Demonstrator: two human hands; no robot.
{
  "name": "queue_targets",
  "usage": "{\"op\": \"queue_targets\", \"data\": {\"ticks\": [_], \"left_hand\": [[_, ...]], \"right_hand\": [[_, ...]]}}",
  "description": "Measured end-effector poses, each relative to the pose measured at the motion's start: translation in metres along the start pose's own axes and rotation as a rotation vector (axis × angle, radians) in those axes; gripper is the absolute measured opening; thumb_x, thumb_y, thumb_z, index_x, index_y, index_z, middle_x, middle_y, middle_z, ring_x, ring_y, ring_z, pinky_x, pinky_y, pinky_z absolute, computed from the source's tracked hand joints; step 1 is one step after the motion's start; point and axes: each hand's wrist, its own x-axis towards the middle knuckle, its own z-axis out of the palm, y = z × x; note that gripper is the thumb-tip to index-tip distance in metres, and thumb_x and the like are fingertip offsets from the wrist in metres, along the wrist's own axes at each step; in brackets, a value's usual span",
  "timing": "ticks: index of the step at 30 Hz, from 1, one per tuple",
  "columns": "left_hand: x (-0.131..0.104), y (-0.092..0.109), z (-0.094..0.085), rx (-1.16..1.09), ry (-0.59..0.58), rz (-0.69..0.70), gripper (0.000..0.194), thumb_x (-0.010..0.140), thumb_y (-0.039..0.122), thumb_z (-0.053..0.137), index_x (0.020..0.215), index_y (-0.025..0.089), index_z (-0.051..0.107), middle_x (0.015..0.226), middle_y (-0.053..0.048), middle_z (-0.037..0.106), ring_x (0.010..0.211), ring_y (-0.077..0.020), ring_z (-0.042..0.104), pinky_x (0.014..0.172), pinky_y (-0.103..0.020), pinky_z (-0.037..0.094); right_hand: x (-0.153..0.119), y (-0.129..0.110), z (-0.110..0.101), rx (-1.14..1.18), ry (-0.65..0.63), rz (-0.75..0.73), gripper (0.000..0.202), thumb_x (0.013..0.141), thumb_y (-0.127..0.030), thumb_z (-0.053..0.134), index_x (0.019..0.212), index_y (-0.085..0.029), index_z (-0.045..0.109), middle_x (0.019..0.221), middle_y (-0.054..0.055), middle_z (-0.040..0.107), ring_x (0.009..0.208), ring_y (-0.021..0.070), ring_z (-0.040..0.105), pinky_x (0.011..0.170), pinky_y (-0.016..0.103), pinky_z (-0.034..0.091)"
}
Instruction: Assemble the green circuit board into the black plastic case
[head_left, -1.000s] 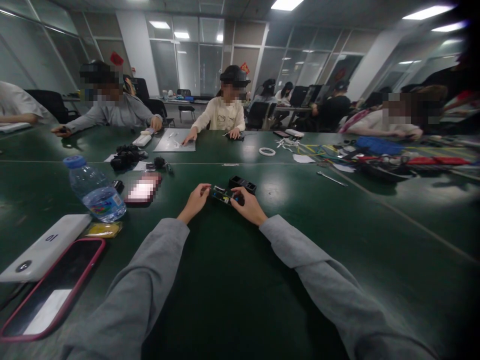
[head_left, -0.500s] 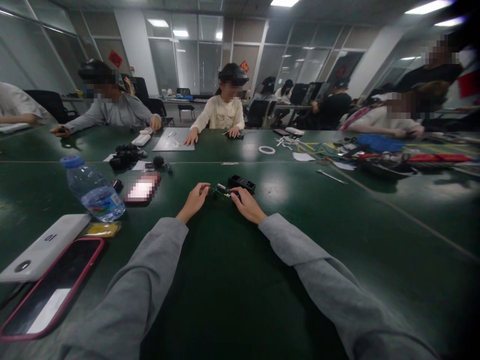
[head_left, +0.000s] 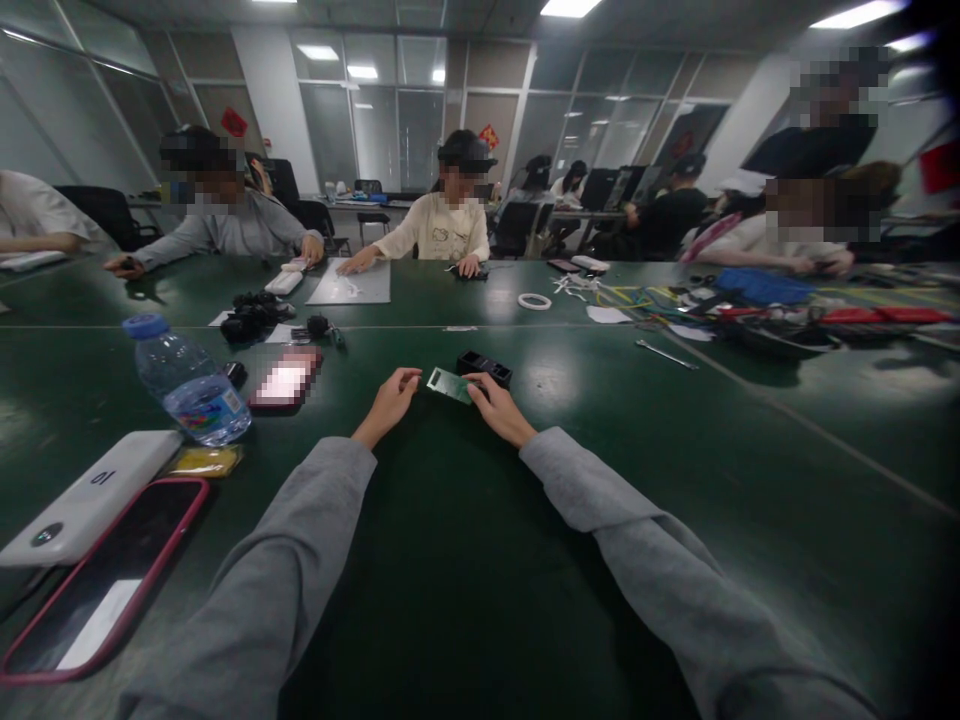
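A small green circuit board is pinched at its right end by my right hand, its flat face turned up toward the camera. My left hand is just left of the board, thumb and fingertips drawn together, with a narrow gap between it and the board; whether anything small is between those fingertips cannot be made out. Behind my right hand lies a black open housing on the dark green table.
On the left are a water bottle, a white power bank, a red-edged phone and a yellow packet. A wrench and tangled cables lie right. Across the table, a person's hand rests on a white board.
The circuit board has turned in my right hand, so its flat green face now shows. Across the table, a person's hand has moved left over the white board.
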Motion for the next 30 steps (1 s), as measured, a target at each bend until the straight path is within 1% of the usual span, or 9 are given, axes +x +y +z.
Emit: {"op": "queue_targets", "data": {"ticks": [3,5,8,10,12,15,17,23,30], "left_hand": [[0.0,-0.001,0.0,-0.002,-0.002,0.009,0.032,0.091,0.034,0.044,0.116,0.018,0.055,0.114,-0.009,0.062,0.091,-0.0158,0.061,0.087,-0.035,0.047],[0.001,-0.001,0.001,0.0,0.002,0.017,0.032,0.09,0.034,0.044,0.116,0.018,0.056,0.113,-0.009,0.062,0.09,-0.0155,0.061,0.086,-0.035,0.047],[0.002,-0.001,0.002,0.011,0.015,0.016,0.031,0.09,0.034,0.045,0.114,0.017,0.056,0.11,-0.009,0.063,0.086,-0.0151,0.061,0.085,-0.034,0.047],[0.003,-0.001,0.002,0.013,0.018,0.018,0.031,0.09,0.033,0.045,0.114,0.016,0.056,0.109,-0.009,0.064,0.086,-0.0149,0.061,0.085,-0.033,0.047],[0.003,-0.001,0.003,0.008,0.015,0.019,0.031,0.09,0.033,0.045,0.114,0.016,0.056,0.109,-0.009,0.064,0.086,-0.0148,0.061,0.085,-0.033,0.047],[0.003,-0.001,0.002,0.01,0.014,0.011,0.03,0.089,0.032,0.046,0.113,0.017,0.056,0.109,-0.009,0.064,0.085,-0.0146,0.061,0.084,-0.033,0.047],[0.002,0.0,0.002,0.016,0.019,0.005,0.03,0.089,0.032,0.046,0.113,0.017,0.057,0.109,-0.009,0.064,0.085,-0.0148,0.061,0.084,-0.033,0.047],[-0.002,0.006,0.0,0.021,0.01,0.014,0.029,0.09,0.032,0.046,0.113,0.017,0.057,0.11,-0.008,0.063,0.089,-0.0159,0.061,0.085,-0.033,0.047],[-0.002,0.007,0.0,0.027,0.007,-0.005,0.029,0.09,0.031,0.046,0.113,0.018,0.057,0.109,-0.008,0.064,0.09,-0.0163,0.061,0.086,-0.034,0.047]], "right_hand": [[0.002,0.004,-0.001,0.023,0.032,0.09,0.036,0.095,-0.046,0.035,0.111,-0.021,0.054,0.102,0.005,0.062,0.096,0.0196,0.058,0.086,0.036,0.046],[0.002,0.004,0.0,0.001,0.053,0.093,0.038,0.094,-0.049,0.036,0.111,-0.02,0.054,0.103,0.006,0.062,0.097,0.0201,0.057,0.088,0.037,0.045],[0.002,0.002,0.002,-0.093,0.117,0.002,0.045,0.087,-0.052,0.05,0.118,-0.019,0.051,0.113,0.01,0.057,0.106,0.0231,0.054,0.094,0.041,0.042],[0.001,0.001,0.003,-0.162,0.154,-0.084,0.051,0.083,-0.048,0.06,0.122,-0.018,0.048,0.117,0.012,0.055,0.109,0.0246,0.052,0.096,0.042,0.041],[0.001,0.0,0.002,-0.194,0.16,-0.141,0.045,0.084,-0.041,0.06,0.121,-0.018,0.05,0.115,0.011,0.055,0.108,0.0241,0.052,0.096,0.042,0.041],[0.0,-0.002,0.001,-0.188,0.144,-0.161,0.03,0.088,-0.034,0.053,0.114,-0.02,0.056,0.11,0.009,0.058,0.105,0.0224,0.053,0.095,0.04,0.042],[-0.001,-0.004,0.001,-0.176,0.119,-0.133,0.026,0.091,-0.033,0.049,0.112,-0.021,0.058,0.107,0.008,0.06,0.1,0.021,0.056,0.091,0.038,0.044],[-0.001,-0.007,0.001,-0.157,0.027,-0.047,0.026,0.094,-0.032,0.04,0.108,-0.021,0.059,0.095,0.004,0.063,0.085,0.0169,0.058,0.079,0.032,0.046],[0.001,0.001,0.004,0.033,-0.006,0.001,0.033,0.089,-0.04,0.05,0.114,-0.019,0.051,0.091,0.003,0.062,0.078,0.0148,0.059,0.071,0.029,0.047]]}}
